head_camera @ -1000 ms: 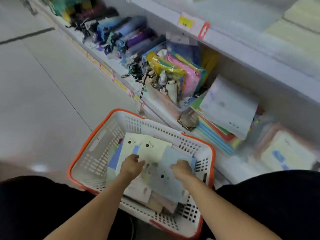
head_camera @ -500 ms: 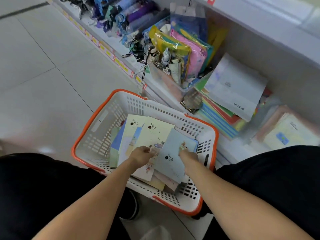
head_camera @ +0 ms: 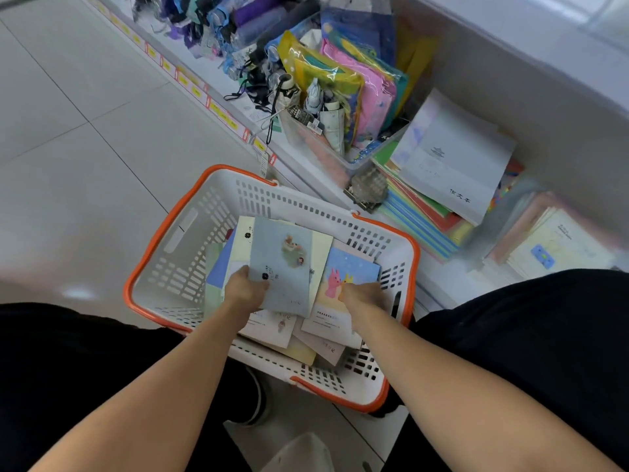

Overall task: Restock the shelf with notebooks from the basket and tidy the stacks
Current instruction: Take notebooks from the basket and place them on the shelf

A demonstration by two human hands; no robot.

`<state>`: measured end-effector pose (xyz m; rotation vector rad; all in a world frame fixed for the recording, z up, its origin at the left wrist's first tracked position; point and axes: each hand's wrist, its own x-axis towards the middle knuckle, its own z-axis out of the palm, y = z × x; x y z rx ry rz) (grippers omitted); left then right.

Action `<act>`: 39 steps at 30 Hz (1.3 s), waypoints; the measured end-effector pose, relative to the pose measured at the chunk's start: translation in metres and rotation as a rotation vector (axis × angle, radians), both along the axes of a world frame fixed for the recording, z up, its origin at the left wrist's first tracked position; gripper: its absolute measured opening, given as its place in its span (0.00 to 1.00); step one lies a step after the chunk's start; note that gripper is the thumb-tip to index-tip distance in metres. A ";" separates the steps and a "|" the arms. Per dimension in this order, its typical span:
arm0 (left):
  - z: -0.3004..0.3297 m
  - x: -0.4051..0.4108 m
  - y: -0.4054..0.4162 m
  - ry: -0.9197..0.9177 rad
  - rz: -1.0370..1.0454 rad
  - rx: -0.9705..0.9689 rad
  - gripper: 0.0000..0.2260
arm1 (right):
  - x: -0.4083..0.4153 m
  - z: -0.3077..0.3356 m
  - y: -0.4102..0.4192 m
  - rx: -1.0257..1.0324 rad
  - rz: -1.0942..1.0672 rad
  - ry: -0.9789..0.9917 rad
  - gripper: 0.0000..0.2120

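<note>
left fingers (head_camera: 250, 284) pinch grey notebook (head_camera: 282, 267); right fingers (head_camera: 354, 294) grip bunny notebook (head_camera: 343, 284), basket (head_camera: 218, 199).

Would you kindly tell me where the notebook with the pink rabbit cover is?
In the head view, the pink-rabbit notebook lies inside the white orange-rimmed basket, right of centre, beside the grey-blue notebook and under the right hand.

Even, soft overhead light is seen; a glare spot is reflected on the floor (head_camera: 76, 294); edges are bent and blurred.
</note>
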<state>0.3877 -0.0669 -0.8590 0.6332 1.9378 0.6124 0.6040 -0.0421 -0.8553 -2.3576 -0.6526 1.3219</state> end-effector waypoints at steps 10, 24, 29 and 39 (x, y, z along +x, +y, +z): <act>-0.007 -0.017 -0.005 0.139 0.111 0.015 0.09 | 0.001 -0.011 -0.011 -0.036 -0.072 0.025 0.15; -0.002 -0.015 -0.004 0.118 0.139 -0.040 0.07 | 0.006 -0.007 -0.006 0.027 -0.074 0.095 0.08; 0.000 -0.012 -0.003 0.132 0.125 -0.040 0.07 | 0.012 0.011 0.010 0.016 0.131 -0.123 0.07; 0.018 -0.009 -0.005 0.093 0.106 0.010 0.11 | 0.029 0.081 0.016 0.167 0.469 -0.414 0.11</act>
